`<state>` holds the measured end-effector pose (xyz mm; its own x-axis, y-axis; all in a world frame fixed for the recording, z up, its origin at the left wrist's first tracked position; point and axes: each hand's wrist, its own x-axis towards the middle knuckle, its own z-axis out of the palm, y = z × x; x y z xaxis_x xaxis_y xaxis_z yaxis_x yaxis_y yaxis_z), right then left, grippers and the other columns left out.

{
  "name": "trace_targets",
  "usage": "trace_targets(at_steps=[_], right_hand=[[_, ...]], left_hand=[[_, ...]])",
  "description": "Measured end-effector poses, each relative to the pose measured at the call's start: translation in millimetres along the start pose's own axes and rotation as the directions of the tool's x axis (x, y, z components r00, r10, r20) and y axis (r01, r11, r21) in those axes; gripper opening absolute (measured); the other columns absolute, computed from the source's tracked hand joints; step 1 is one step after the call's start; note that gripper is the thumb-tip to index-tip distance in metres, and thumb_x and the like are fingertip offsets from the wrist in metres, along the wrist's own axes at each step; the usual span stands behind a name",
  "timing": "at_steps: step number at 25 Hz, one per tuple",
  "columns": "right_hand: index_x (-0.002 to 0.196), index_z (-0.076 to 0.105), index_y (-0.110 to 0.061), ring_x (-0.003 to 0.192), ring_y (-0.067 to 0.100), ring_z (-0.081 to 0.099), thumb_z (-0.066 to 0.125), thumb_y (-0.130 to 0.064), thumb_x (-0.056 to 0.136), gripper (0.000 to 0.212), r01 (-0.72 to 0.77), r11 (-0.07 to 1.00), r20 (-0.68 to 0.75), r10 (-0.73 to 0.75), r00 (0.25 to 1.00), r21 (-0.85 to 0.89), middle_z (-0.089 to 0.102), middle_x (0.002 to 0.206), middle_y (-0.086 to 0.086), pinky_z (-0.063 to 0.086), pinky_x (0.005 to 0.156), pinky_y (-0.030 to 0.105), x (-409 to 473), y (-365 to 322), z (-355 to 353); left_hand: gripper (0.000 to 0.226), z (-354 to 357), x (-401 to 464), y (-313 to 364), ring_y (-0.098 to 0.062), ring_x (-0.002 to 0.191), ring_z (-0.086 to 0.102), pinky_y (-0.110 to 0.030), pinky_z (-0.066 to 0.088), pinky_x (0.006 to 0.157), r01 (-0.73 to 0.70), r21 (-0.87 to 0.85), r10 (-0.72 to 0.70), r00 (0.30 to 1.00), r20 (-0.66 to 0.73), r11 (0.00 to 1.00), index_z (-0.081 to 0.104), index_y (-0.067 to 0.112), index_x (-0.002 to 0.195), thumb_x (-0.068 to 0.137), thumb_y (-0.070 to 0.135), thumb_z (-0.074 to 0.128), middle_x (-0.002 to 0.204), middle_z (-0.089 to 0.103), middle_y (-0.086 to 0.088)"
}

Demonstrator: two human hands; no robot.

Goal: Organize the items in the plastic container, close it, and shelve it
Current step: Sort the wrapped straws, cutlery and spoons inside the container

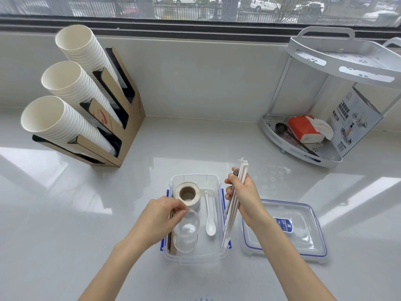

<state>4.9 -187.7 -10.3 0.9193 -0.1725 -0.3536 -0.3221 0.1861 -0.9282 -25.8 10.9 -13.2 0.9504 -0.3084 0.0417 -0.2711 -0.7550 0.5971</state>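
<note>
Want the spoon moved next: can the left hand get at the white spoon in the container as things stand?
Probably yes. The white spoon lies uncovered on the floor of the open container, just right of the clear cups the left hand is touching. The lid is off; the right hand holds the straws over the container's right edge.

Left hand [161,216] pinching, fingers bent — right hand [243,196] fisted.

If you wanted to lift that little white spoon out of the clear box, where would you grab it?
Probably by the slim handle end of the white plastic spoon, pinched from above. It lies flat on the floor of the clear plastic container, its handle pointing away toward the far wall, with bare floor on both sides for fingertips; the bowl is wider and rounder.
</note>
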Motion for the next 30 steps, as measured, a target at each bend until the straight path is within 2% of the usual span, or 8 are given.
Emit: trace_targets(at_steps=[3, 6, 11, 13, 19, 22, 24, 30], right_hand=[[0.090, 0.045, -0.021, 0.051, 0.013, 0.039, 0.044, -0.011, 0.092, 0.010, -0.014, 1.000, 0.005, 0.014, 1.000, 0.001, 0.049, 0.076, 0.002, 0.040, 0.054, 0.026, -2, 1, 3], [0.090, 0.046, -0.023, 0.051, 0.013, 0.039, 0.044, -0.011, 0.093, 0.012, -0.021, 1.000, 0.006, 0.022, 1.000, -0.002, 0.050, 0.076, 0.001, 0.041, 0.054, 0.026, -1, 3, 3], [0.093, 0.045, -0.021, 0.051, 0.013, 0.040, 0.044, -0.012, 0.093, 0.010, -0.027, 1.000, 0.014, 0.027, 1.000, -0.011, 0.050, 0.076, 0.001, 0.041, 0.055, 0.026, -2, 3, 4], [0.093, 0.046, -0.022, 0.051, 0.013, 0.040, 0.044, -0.012, 0.093, 0.009, -0.030, 0.999, 0.015, 0.031, 0.999, -0.014, 0.050, 0.077, 0.001, 0.041, 0.055, 0.025, -1, 4, 4], [0.094, 0.046, -0.021, 0.051, 0.012, 0.041, 0.044, -0.012, 0.093, 0.009, -0.033, 0.999, 0.016, 0.033, 0.999, -0.002, 0.050, 0.077, 0.001, 0.041, 0.053, 0.025, 0, 5, 4], [0.104, 0.045, -0.017, 0.050, 0.012, 0.040, 0.044, -0.011, 0.093, 0.013, -0.039, 0.999, 0.012, 0.039, 0.999, 0.000, 0.050, 0.076, 0.001, 0.040, 0.052, 0.024, 0, 7, 5], [0.108, 0.044, -0.015, 0.050, 0.012, 0.040, 0.044, -0.012, 0.093, 0.016, -0.041, 0.999, 0.012, 0.041, 0.999, -0.004, 0.050, 0.076, 0.002, 0.040, 0.052, 0.024, 0, 8, 4], [0.092, 0.047, -0.023, 0.051, 0.013, 0.040, 0.044, -0.012, 0.092, 0.012, -0.054, 0.999, 0.020, 0.054, 0.998, -0.005, 0.050, 0.077, 0.002, 0.040, 0.053, 0.025, 0, 10, 6]], left_hand=[[0.029, 10, -5, -2, -0.014, 0.098, 0.055, -0.023, 0.035, 0.083, 0.004, 0.144, -0.022, 0.992, 0.125, 0.990, 0.064, 0.021, 0.104, 0.087, 0.035, 0.046, 0.098, 0.068, 0.007], [0.035, 16, -8, -4, -0.012, 0.116, 0.043, -0.026, 0.028, 0.093, 0.021, 0.208, -0.060, 0.981, 0.184, 0.978, 0.050, 0.027, 0.122, 0.089, 0.036, 0.045, 0.120, 0.056, 0.010], [0.023, 16, -12, -7, 0.007, 0.081, 0.037, -0.021, 0.024, 0.082, -0.037, 0.146, 0.012, 0.986, 0.167, 0.989, 0.056, 0.026, 0.091, 0.082, 0.046, 0.049, 0.080, 0.042, 0.023], [0.035, 20, -14, -5, 0.008, 0.074, 0.035, -0.017, 0.026, 0.079, -0.062, 0.159, 0.022, 0.970, 0.242, 0.985, 0.057, 0.028, 0.084, 0.073, 0.060, 0.045, 0.070, 0.039, 0.022], [0.074, 32, -14, -6, -0.010, 0.101, 0.042, -0.021, 0.017, 0.084, -0.135, 0.299, 0.037, 0.949, 0.312, 0.945, 0.059, 0.026, 0.100, 0.051, 0.069, 0.024, 0.095, 0.057, 0.014], [0.049, 33, -12, -6, -0.018, 0.106, 0.046, -0.028, 0.022, 0.093, -0.125, 0.344, 0.019, 0.955, 0.295, 0.931, 0.060, 0.020, 0.100, 0.073, 0.055, 0.039, 0.105, 0.063, 0.005], [0.025, 31, -12, -5, -0.019, 0.100, 0.051, -0.024, 0.022, 0.087, -0.098, 0.324, 0.012, 0.966, 0.257, 0.941, 0.060, 0.016, 0.094, 0.087, 0.034, 0.044, 0.096, 0.062, 0.003], [0.025, 28, -5, -5, -0.017, 0.081, 0.043, -0.022, 0.024, 0.080, -0.149, 0.274, 0.070, 0.958, 0.280, 0.950, 0.040, 0.018, 0.076, 0.083, 0.033, 0.021, 0.068, 0.037, 0.012]])
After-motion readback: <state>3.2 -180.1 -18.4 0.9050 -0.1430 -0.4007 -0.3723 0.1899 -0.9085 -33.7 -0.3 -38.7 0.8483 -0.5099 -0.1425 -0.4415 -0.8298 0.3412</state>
